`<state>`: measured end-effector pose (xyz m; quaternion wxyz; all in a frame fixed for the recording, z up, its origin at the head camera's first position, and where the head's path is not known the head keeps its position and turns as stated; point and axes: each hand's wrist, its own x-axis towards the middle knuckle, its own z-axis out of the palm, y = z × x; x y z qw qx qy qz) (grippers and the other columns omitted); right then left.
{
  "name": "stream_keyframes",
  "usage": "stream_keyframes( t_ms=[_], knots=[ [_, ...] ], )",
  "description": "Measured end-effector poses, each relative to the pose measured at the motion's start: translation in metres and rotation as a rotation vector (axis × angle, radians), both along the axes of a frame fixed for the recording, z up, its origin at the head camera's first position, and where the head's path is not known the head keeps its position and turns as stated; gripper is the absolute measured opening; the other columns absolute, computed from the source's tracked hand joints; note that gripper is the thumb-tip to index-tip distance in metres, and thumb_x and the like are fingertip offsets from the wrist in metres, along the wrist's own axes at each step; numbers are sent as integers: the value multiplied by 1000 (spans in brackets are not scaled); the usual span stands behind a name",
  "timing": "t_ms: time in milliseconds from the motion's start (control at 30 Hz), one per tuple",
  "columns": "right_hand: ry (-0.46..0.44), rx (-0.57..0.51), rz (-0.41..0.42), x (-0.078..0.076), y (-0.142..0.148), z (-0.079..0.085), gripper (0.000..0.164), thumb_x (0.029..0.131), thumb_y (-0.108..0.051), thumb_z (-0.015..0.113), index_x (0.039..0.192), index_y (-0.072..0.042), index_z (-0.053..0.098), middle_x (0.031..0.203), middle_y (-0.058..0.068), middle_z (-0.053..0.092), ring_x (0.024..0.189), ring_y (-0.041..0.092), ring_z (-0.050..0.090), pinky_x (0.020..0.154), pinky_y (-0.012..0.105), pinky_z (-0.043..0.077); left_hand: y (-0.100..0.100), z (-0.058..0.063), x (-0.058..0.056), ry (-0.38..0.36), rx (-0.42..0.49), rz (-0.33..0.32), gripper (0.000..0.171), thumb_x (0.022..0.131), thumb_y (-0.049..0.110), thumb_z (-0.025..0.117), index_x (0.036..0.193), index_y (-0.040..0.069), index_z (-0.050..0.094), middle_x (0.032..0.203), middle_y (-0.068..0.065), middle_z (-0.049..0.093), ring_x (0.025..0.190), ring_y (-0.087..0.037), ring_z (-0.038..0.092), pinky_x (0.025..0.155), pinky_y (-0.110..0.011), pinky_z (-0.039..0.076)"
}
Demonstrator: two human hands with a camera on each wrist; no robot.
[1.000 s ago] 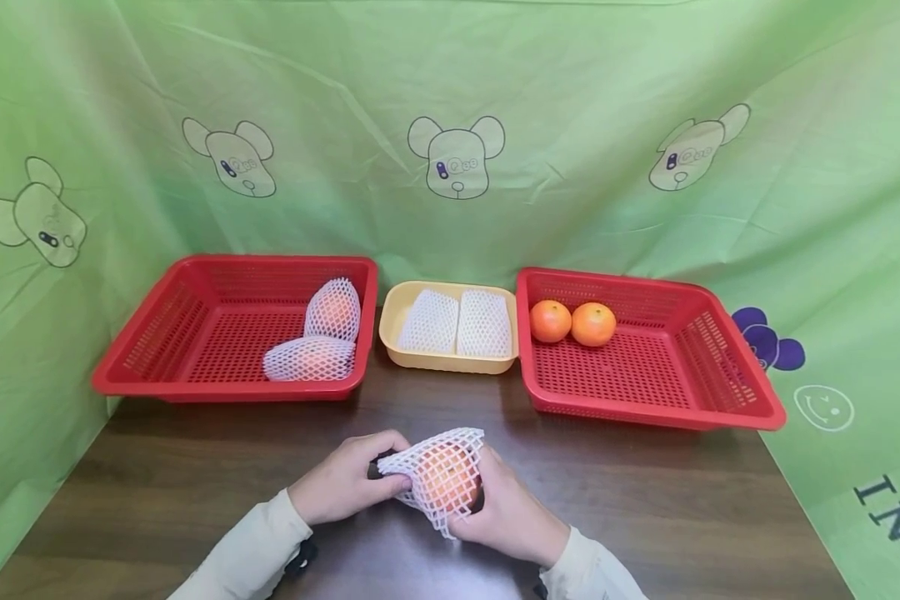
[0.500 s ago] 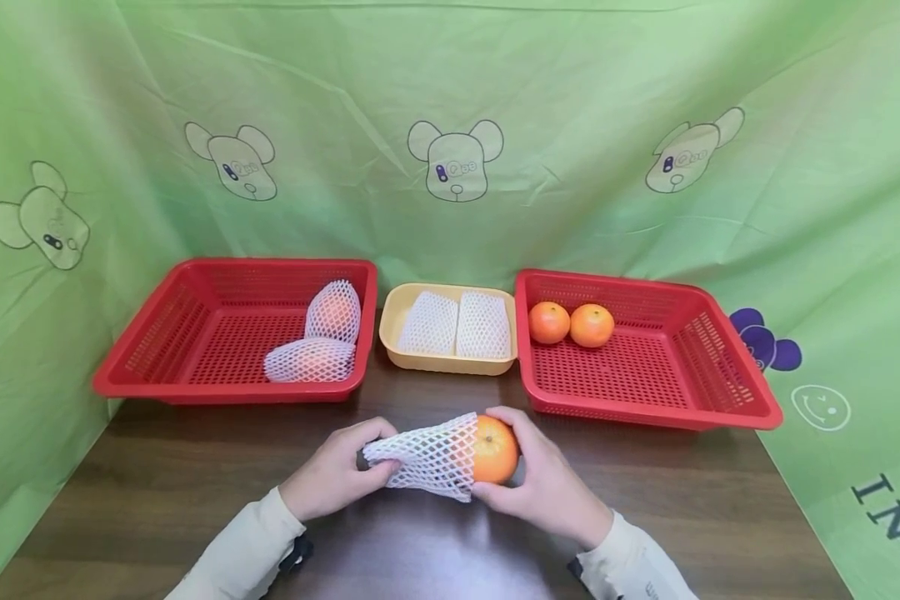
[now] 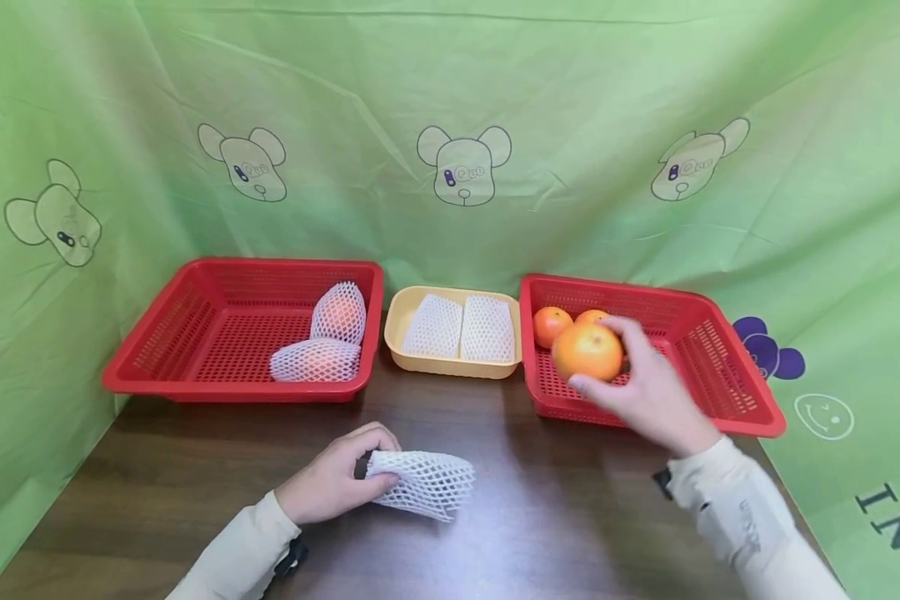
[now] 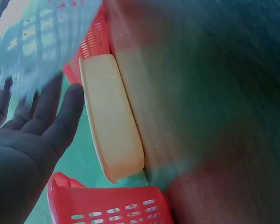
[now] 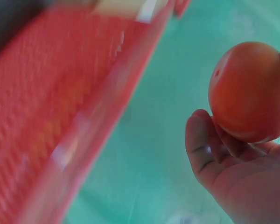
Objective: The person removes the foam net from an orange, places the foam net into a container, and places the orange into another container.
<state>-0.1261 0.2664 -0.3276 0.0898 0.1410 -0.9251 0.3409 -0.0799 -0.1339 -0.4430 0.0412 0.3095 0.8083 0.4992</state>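
Observation:
My left hand [image 3: 341,477] pinches one end of a white foam net sleeve [image 3: 426,482] above the front of the table, and the sleeve hangs limp with no fruit inside. In the left wrist view that sleeve [image 4: 42,42] looks blurred beside the fingers. My right hand [image 3: 656,392] grips a bare orange [image 3: 588,352] over the near left part of the right red basket [image 3: 645,414]. The same orange [image 5: 252,91] sits between thumb and fingers in the right wrist view. Behind it two other oranges [image 3: 551,325] lie in that basket, one partly hidden.
At the left stands another red basket [image 3: 225,387] holding two net-wrapped fruits [image 3: 339,312]. Between the baskets is a yellow tray [image 3: 450,364] with two stacks of flat foam nets [image 3: 487,327]. A green printed cloth [image 3: 375,150] hangs behind and at the sides.
The orange has come out of the foam net sleeve. My right hand has carried it right and away from me to the right basket, while the left hand stays with the sleeve.

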Motion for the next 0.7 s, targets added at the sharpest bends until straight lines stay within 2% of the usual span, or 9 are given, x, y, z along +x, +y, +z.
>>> stream_keyframes(
  t_ms=[167,300,400,500,600,700],
  knots=[
    [-94,61,-111,-44,43,23,86,87,-48,78,149,-8,34,125,23,57,102,38,59,82,51,46,-1,-1,0,-116,-92,23,16,96,23,71,102,20,57,86,9,59,82,-10,57,72,-28,47],
    [-170,135,-153,-82,75,28,96,89,-53,73,152,2,26,133,30,48,112,46,53,89,58,43,-1,-2,-1,-124,-148,50,17,97,26,70,107,19,59,89,11,60,83,-9,57,76,-29,48],
    [-217,199,-165,-106,93,25,98,91,-56,69,151,7,24,132,34,46,111,49,50,89,60,42,-1,-2,-2,-140,-189,71,21,96,30,71,111,18,61,94,12,62,87,-10,58,83,-33,49],
    [-283,264,-179,-125,107,18,99,92,-60,65,148,11,23,129,36,46,109,50,50,88,61,43,-1,-2,-3,-174,-232,83,26,95,33,72,114,18,62,97,12,63,89,-11,58,87,-39,50],
    [-374,300,-184,-137,116,10,100,93,-59,63,146,15,22,128,38,44,111,52,47,91,64,42,0,-3,-3,-187,-266,73,24,94,34,73,107,18,61,88,13,58,83,-10,56,82,-38,50],
    [-461,311,-192,-146,125,1,103,92,-57,65,146,16,19,130,39,42,114,54,45,97,67,38,0,-4,-4,-158,-284,51,21,93,32,73,97,19,57,76,13,47,75,-8,52,72,-32,45]
  ],
)
